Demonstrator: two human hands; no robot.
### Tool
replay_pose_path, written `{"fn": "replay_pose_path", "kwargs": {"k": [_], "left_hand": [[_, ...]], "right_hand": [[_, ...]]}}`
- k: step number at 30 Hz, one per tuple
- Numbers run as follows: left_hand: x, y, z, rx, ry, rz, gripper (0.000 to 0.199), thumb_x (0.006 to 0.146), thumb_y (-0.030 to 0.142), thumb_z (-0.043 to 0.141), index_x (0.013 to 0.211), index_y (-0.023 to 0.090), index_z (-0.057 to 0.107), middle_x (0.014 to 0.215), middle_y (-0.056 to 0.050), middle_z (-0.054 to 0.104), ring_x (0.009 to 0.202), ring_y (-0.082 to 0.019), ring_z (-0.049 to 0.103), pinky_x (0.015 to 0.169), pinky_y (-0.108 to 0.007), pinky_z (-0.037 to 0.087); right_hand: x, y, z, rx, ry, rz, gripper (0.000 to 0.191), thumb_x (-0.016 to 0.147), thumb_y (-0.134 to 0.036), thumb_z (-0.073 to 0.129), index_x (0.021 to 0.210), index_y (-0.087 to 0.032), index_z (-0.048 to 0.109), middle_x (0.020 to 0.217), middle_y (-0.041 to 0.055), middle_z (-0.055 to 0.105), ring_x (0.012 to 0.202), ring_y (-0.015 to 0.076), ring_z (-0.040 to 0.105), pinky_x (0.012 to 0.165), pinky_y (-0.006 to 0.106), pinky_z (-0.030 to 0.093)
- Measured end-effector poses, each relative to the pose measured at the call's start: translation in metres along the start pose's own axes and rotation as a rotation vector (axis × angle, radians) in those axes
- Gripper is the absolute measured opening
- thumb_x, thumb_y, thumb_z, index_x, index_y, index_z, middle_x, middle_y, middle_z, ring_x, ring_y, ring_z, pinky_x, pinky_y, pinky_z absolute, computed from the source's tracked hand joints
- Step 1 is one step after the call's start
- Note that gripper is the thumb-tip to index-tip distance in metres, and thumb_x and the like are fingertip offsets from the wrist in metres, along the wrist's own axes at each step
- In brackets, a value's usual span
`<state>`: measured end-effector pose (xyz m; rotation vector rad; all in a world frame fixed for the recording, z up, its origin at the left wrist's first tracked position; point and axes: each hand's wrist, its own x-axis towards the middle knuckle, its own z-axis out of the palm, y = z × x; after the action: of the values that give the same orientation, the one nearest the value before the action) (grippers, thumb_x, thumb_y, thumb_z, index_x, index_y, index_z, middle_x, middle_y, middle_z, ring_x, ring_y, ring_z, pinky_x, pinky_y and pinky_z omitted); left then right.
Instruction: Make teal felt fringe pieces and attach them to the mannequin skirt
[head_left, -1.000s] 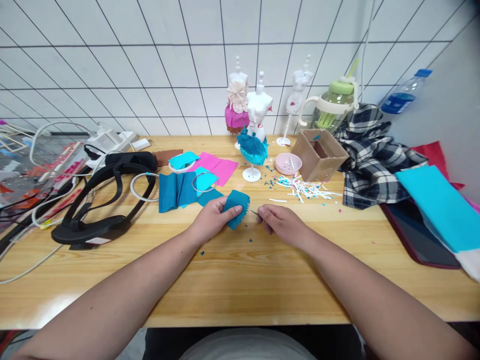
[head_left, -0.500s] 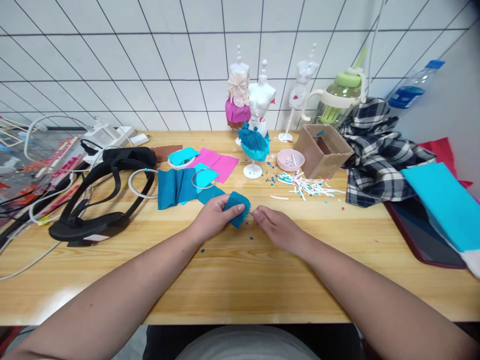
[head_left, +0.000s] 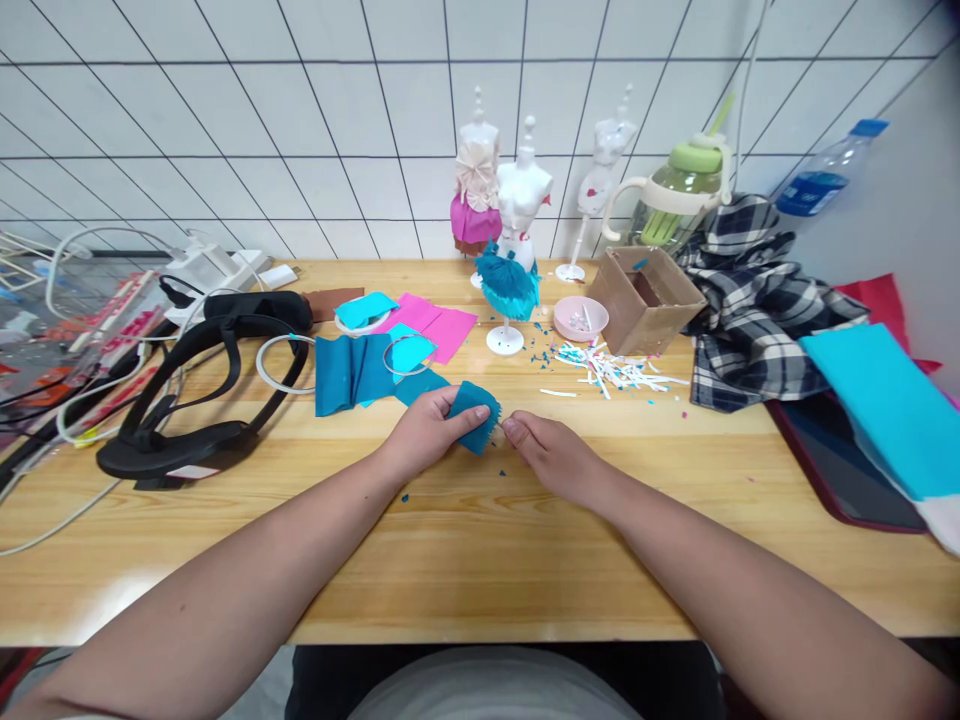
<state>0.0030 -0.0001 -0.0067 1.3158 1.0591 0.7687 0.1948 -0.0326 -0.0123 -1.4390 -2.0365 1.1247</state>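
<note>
My left hand (head_left: 426, 436) pinches a small dark teal piece (head_left: 474, 418) with a jagged, fringed right edge. Just right of that edge, my right hand (head_left: 553, 450) is closed; a thin tip, too small to identify, shows at its fingertips. Behind my left hand lie a folded dark teal sheet (head_left: 345, 375) and a light blue piece with a ring (head_left: 409, 355). A white dress form (head_left: 523, 198) with a fringed teal skirt (head_left: 508, 282) stands beyond my hands. Small teal scraps lie on the wooden table (head_left: 480, 570).
At the left are a black headset (head_left: 187, 450) and cables. Pink sheets (head_left: 431, 325), a pink bowl (head_left: 581, 318), white strips (head_left: 619, 370) and a cardboard box (head_left: 645, 300) sit farther back. Checked cloth (head_left: 772, 310) and a dark tablet-like object (head_left: 840, 470) are at the right.
The view has shifted very slightly. Both hands stay in nearly the same place, with the right fingertips still beside the fringed edge.
</note>
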Motion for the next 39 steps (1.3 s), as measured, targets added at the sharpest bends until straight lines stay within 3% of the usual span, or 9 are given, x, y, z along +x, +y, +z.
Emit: {"fn": "replay_pose_path", "kwargs": {"k": [10,19,39], "left_hand": [[0.000,0.001,-0.001,0.036,0.011,-0.003,0.032,0.073,0.045,0.071,0.080,0.015,0.065,0.068,0.001,0.063,0.058,-0.011,0.052,0.056,-0.023,0.042],[0.001,0.000,-0.004,0.083,-0.071,-0.029,0.031,0.073,0.045,0.071,0.080,0.015,0.067,0.069,0.001,0.064,0.060,-0.011,0.053,0.057,-0.022,0.043],[0.002,-0.001,-0.007,0.178,-0.174,0.016,0.029,0.076,0.044,0.068,0.084,0.016,0.069,0.074,-0.001,0.066,0.063,-0.012,0.056,0.058,-0.023,0.046]], "right_hand": [[-0.001,0.000,-0.004,0.021,-0.023,-0.010,0.042,0.098,-0.049,0.026,0.074,-0.021,0.045,0.064,-0.0020,0.050,0.062,0.0137,0.047,0.060,0.025,0.031],[-0.002,0.001,-0.009,0.030,-0.081,-0.003,0.043,0.098,-0.049,0.028,0.077,-0.021,0.052,0.060,-0.0026,0.052,0.059,0.0127,0.049,0.059,0.025,0.032],[-0.001,-0.001,-0.011,-0.049,-0.133,-0.045,0.040,0.098,-0.044,0.032,0.069,-0.020,0.046,0.061,-0.0030,0.048,0.059,0.0114,0.043,0.056,0.024,0.028]]}}
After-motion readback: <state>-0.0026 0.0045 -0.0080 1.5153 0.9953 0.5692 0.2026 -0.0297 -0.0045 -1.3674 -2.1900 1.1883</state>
